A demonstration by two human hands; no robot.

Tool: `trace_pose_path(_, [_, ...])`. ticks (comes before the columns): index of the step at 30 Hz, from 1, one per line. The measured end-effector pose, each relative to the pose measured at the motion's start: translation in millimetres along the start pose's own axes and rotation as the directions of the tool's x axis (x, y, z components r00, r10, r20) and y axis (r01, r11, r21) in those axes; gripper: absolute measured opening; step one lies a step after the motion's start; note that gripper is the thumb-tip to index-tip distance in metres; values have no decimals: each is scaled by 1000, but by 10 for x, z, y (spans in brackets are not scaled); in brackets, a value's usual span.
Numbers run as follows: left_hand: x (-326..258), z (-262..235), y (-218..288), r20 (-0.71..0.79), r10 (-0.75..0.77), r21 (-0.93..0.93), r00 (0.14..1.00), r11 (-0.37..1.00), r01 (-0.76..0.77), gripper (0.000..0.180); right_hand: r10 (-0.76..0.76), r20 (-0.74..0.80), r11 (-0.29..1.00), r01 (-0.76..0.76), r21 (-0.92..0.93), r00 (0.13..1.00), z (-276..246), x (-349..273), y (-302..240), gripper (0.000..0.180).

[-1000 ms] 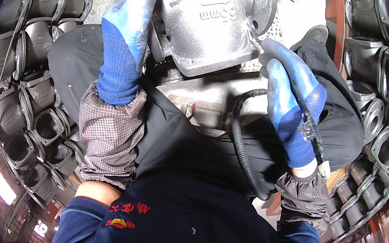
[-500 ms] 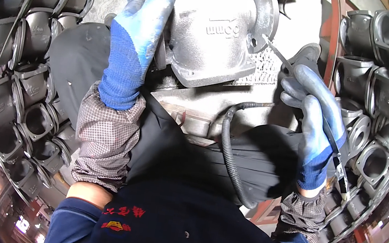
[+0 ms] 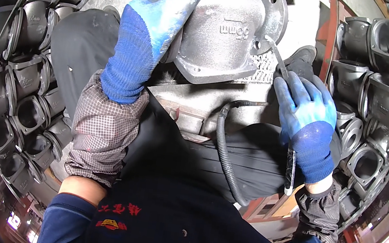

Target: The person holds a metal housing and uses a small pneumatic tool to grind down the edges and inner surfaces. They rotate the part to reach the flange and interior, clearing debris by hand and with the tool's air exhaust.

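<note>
A grey cast metal pipe fitting (image 3: pixel 222 31) with a round, bolt-holed flange (image 3: pixel 277 16) on its right and a squarish flange at its near end sits in front of me. My left hand (image 3: pixel 164 15), in a blue coated glove, grips its left side, thumb along the body and fingers beyond the left rim. My gloved right hand (image 3: pixel 306 105) is closed round a slim tool with a flat metal blade (image 3: pixel 277 54) and a dark handle (image 3: pixel 290 171) with a pale end. The blade's tip is at the right flange, near a bolt hole.
Grey castings of the same kind are stacked at left (image 3: pixel 34 22) and right (image 3: pixel 386 99). A ribbed hose (image 3: pixel 223 148) curves over my right leg. Textured matting (image 3: pixel 264 70) shows under the fitting. A red metal frame (image 3: pixel 333 36) stands at the right.
My left hand and the fitting have shifted a little rightward in view. My right hand has rolled over, its back now upward, and the tool stands steeper, its tip still by the flange.
</note>
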State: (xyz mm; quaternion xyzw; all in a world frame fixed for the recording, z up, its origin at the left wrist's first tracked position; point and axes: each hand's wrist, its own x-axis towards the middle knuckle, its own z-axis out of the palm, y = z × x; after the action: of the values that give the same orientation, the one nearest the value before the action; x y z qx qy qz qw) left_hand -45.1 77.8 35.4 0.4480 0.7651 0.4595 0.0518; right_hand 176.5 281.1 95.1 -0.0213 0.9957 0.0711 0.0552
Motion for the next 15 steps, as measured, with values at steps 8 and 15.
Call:
trace_pose_path(8, [10,11,-63,-6,3,163,1000,987,-2,36,153,-364,885,36,465,919,-122,-42,-62,43])
trace_pose_path(15, [59,7,-26,-6,299,401,954,875,-271,38,582,-205,510,-157,846,787,106,-51,-333,27])
